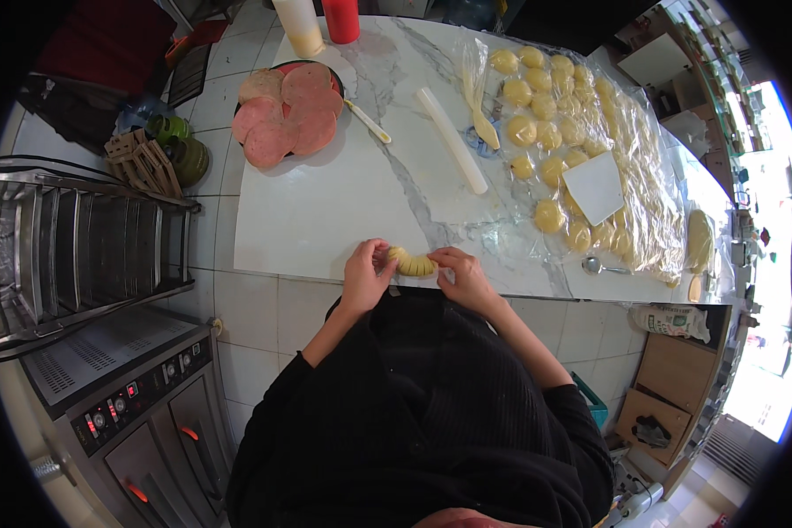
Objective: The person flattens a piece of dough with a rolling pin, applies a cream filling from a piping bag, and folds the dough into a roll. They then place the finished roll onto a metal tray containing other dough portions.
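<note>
At the near edge of the marble table (326, 220), a curved, ridged roll of yellow dough (411, 262) is held between my two hands. My left hand (367, 275) pinches its left end, and my right hand (466, 277) grips the right end with thumb and fingers. Several pink round meat slices (295, 110) lie overlapping on a dark plate at the far left. Beside the plate rests a knife with a white and yellow handle (370, 123). A white rolling pin (451, 141) lies slantwise farther up the table.
Several dough balls (550, 216) sit under clear plastic at the right, with a white square scraper (594, 188) on top. A metal scoop (594, 265) lies near the front edge. Two bottles, one red (341, 19), stand at the back. An oven (123, 396) and metal rack (88, 246) are at left.
</note>
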Motion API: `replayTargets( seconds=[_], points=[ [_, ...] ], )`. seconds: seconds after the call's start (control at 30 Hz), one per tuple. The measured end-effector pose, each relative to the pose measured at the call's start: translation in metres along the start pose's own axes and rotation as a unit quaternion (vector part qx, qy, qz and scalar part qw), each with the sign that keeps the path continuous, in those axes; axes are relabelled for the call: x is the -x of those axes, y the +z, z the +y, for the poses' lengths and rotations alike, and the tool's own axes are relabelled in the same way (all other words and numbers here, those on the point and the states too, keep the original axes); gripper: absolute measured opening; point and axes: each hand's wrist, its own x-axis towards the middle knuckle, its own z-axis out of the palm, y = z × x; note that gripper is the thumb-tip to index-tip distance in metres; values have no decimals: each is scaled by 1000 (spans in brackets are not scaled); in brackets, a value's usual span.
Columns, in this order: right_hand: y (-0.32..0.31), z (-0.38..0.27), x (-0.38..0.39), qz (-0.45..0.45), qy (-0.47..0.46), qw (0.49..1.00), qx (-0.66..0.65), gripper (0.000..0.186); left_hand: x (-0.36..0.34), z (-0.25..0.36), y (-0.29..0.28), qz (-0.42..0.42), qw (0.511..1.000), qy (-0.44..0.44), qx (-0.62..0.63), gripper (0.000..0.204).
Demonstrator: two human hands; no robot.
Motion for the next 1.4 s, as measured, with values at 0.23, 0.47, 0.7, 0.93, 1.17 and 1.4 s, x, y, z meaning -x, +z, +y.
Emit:
replayTargets(
  seconds=[0.23,0.47,0.7,0.93,1.17,1.4],
  points=[
    [7,-3,-1,30,-14,999,-27,29,-10,12,14,-33,995,19,95,20],
    [2,3,-7,-48,61,994,-77,52,-20,10,12,-63,996,47,41,20],
    [-19,-7,-41,-169,-121,977,43,74,-10,7,9,-36,997,-15,60,28],
    [-20,1,-52,-234,-122,962,67,56,-10,8,9,-37,993,-45,98,27],
    [-7,-4,-43,-194,-116,974,2,54,-11,12,7,-70,996,-49,5,17],
    [-8,3,-41,-170,-66,983,-13,54,-18,4,9,-88,996,-30,-15,24]
  ],
)
